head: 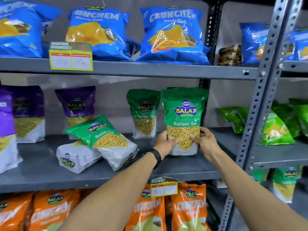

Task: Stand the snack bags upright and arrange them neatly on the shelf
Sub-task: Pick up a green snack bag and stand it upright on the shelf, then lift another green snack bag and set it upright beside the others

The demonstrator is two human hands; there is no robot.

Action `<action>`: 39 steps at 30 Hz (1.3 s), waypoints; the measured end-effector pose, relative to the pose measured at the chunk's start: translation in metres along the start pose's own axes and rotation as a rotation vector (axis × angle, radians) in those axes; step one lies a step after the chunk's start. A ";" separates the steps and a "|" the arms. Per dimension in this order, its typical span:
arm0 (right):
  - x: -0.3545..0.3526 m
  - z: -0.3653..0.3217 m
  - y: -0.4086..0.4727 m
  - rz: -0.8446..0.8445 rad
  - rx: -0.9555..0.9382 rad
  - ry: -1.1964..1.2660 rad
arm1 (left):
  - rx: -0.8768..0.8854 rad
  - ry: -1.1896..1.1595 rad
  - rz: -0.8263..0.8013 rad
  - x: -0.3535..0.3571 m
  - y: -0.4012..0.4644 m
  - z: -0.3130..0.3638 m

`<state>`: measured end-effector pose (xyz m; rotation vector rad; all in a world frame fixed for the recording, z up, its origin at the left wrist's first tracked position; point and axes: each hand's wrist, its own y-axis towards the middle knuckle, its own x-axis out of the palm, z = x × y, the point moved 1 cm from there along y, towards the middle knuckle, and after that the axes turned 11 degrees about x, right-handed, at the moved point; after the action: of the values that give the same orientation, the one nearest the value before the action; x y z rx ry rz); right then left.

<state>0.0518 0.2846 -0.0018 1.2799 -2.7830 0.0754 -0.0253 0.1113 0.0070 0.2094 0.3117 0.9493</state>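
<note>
A green Ratlami Sev bag [183, 114] stands upright at the right end of the grey middle shelf [41, 170]. My left hand [164, 142] grips its lower left edge and my right hand [205, 140] grips its lower right edge. Behind it to the left stands another green bag [143, 114], upright against the back wall. In the middle of the shelf, one green bag [103, 135] lies tilted on top of a flat white-backed bag [76, 157]. Purple bags [78, 105] stand upright further left.
Blue Crunchem bags [171, 34] fill the top shelf, orange ones [188, 209] the bottom shelf. A grey perforated upright [255, 104] borders the right side, with light green bags [275, 129] on the neighbouring rack. Price tags [71, 57] hang on the shelf edges.
</note>
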 end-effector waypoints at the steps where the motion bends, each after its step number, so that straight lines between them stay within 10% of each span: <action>1: -0.002 0.000 0.003 0.005 -0.004 -0.007 | 0.001 0.025 0.001 0.005 0.002 -0.003; 10: -0.004 0.029 0.012 0.067 -0.005 -0.074 | 0.021 0.058 -0.072 0.003 0.033 -0.080; 16: 0.014 0.023 -0.030 0.450 -0.127 -0.169 | 0.034 0.065 -0.087 -0.028 -0.026 -0.017; 27: 0.200 0.016 -0.053 -0.249 -0.151 -0.473 | 0.158 -0.023 0.674 -0.202 -0.117 0.003; 33: 0.245 0.006 -0.024 -0.331 0.119 -0.670 | -0.319 -0.026 0.397 -0.221 -0.132 -0.016; 39: 0.230 0.011 -0.034 -0.392 0.270 -0.615 | -0.348 -0.115 0.424 -0.196 -0.115 -0.015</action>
<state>-0.0723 0.0879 0.0090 2.2229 -2.9866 0.0374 -0.0494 -0.1145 -0.0100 0.0072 -0.0113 1.3864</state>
